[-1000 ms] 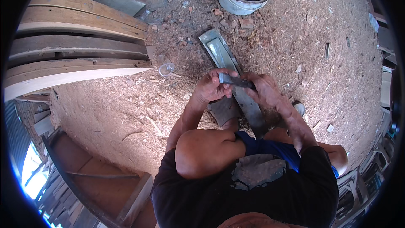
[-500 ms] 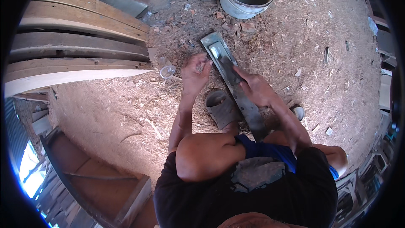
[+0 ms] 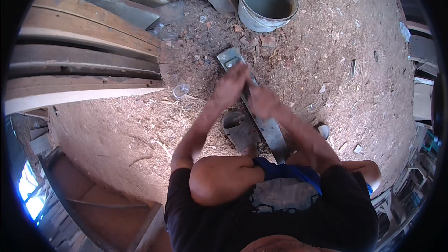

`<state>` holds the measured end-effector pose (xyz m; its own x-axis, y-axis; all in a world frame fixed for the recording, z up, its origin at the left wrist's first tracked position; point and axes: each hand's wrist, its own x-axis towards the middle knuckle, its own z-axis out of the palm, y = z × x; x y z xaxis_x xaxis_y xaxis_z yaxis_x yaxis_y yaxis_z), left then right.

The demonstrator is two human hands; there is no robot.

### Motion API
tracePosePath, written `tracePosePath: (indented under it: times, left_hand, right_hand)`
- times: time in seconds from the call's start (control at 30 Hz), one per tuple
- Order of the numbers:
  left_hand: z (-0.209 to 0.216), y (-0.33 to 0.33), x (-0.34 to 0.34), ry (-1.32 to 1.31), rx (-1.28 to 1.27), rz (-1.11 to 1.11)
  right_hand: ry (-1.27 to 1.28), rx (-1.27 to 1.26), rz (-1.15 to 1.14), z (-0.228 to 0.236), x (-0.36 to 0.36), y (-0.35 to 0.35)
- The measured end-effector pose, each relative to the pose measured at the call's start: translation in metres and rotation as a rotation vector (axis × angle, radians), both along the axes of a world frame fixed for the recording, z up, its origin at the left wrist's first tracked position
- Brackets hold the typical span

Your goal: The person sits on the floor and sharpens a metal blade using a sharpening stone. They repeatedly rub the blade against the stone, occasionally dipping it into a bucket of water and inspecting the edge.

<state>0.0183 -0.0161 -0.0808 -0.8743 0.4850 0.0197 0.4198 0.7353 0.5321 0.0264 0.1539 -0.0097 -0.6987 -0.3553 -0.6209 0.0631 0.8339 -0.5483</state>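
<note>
A narrow plank [image 3: 274, 135] slopes away from between my legs, its grey surface wet-looking. On its far part lies a flat grey block like a sharpening stone [image 3: 228, 65], mostly covered by my hands. My right hand [image 3: 264, 102] is closed on a flat dark blade [image 3: 248, 83], of which only a little shows between my hands. Over the far end of the blade, my left hand [image 3: 231, 85] presses down with its fingers together. Both hands are somewhat smeared by motion. My sandalled foot [image 3: 242, 133] rests just left of the plank.
Beyond the plank stands a pale bucket [image 3: 245, 14] of greyish water. Stacked timber planks [image 3: 88, 63] reach in from the left, near a clear plastic cup [image 3: 180, 91]. Wood shavings and brick bits litter the ground. A brown wooden trough-like piece [image 3: 98, 196] lies lower left.
My left hand has moved right, from beside the stone onto the blade. My right hand stays at the blade, slightly nearer me. The whole view has shifted a little.
</note>
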Motion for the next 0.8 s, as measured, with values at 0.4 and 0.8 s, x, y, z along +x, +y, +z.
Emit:
tracePosePath:
  times: [0.4, 0.8]
  left_hand:
    - [-0.008, 0.005, 0.053, 0.031, 0.112, -0.08]
    - [-0.004, 0.015, 0.095, 0.039, 0.251, -0.068]
  right_hand:
    - [0.098, -0.06, 0.106, -0.036, 0.072, 0.032]
    - [-0.201, 0.13, 0.136, -0.017, 0.092, 0.029]
